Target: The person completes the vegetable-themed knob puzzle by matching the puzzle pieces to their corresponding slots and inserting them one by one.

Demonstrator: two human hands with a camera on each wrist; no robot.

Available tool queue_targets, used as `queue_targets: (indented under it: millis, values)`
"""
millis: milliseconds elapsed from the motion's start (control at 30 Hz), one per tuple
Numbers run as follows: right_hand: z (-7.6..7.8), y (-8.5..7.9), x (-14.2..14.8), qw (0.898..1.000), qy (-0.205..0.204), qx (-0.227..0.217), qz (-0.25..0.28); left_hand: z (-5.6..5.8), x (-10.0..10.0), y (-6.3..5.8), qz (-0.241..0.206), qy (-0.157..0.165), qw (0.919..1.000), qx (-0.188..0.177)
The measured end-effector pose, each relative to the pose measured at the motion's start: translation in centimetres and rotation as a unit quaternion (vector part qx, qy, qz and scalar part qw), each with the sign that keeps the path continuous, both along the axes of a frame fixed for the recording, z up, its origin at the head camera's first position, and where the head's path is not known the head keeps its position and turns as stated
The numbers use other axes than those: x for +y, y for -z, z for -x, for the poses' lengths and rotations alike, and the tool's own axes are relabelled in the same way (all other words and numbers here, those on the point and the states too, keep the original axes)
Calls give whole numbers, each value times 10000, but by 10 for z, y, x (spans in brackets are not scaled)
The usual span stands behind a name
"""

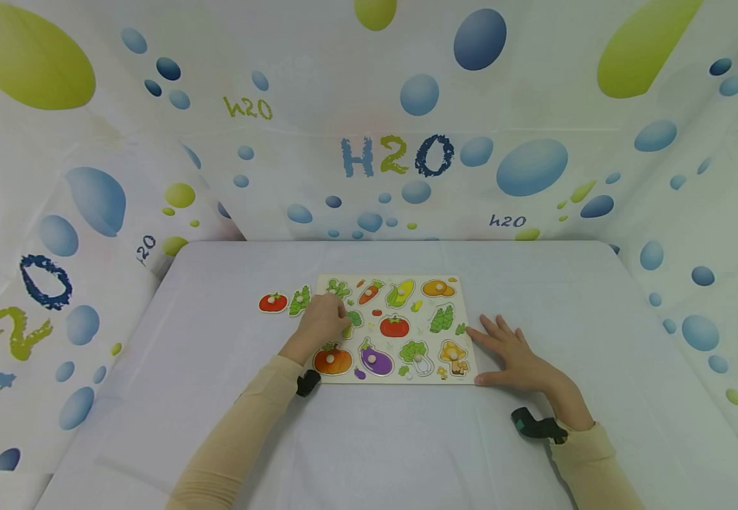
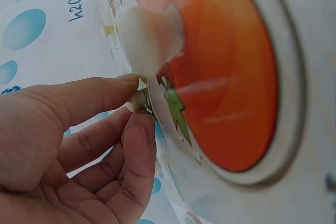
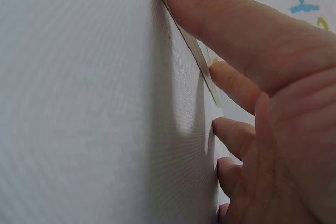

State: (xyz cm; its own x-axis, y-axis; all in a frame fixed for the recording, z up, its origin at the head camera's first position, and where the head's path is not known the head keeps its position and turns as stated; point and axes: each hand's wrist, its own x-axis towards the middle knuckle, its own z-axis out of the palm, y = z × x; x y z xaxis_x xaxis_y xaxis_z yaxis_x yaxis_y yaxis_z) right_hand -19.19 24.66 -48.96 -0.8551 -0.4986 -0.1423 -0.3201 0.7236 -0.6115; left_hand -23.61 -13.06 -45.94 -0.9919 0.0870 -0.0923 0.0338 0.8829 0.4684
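Observation:
A wooden vegetable puzzle board (image 1: 369, 283) lies flat on the table. My left hand (image 1: 323, 322) reaches over its left side. In the left wrist view, thumb and fingers pinch a small pale knob (image 2: 137, 101); the broccoli piece (image 1: 354, 320) shows beside those fingertips in the head view. The knobbed pumpkin piece (image 1: 333, 360) sits just below this hand and looms large in its wrist view. My right hand (image 1: 512, 358) is spread at the board's right edge, with thumb and index fingertip on that edge (image 3: 197, 56) and the other fingers stretched beyond it.
Left of the board lie a loose tomato piece (image 1: 273, 303) and an asparagus piece (image 1: 299, 301). Knobless tomato (image 1: 394, 326) and asparagus (image 1: 442, 319) pictures show on the board, among knobbed carrot (image 1: 371, 292), corn (image 1: 400, 293), eggplant (image 1: 377, 357) and mushroom (image 1: 454, 357) pieces.

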Motion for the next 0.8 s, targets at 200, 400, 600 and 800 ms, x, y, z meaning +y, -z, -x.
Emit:
queue_targets:
  millis: [200,400,600,800]
  values:
    - [1,2,0,10000,6,25,-13,-1,1,-2,-29,-46,10000,-51]
    - [1,2,1,10000,-9,37,-18,-3,0,-4,-113,-79,9997,-190]
    - [0,1,1,10000,-6,19,-8,-5,-11,-18,-317,-139,9994,-61]
    - [0,1,0,10000,-9,17,2,0,-46,-36,-603,-320,9908,1171]
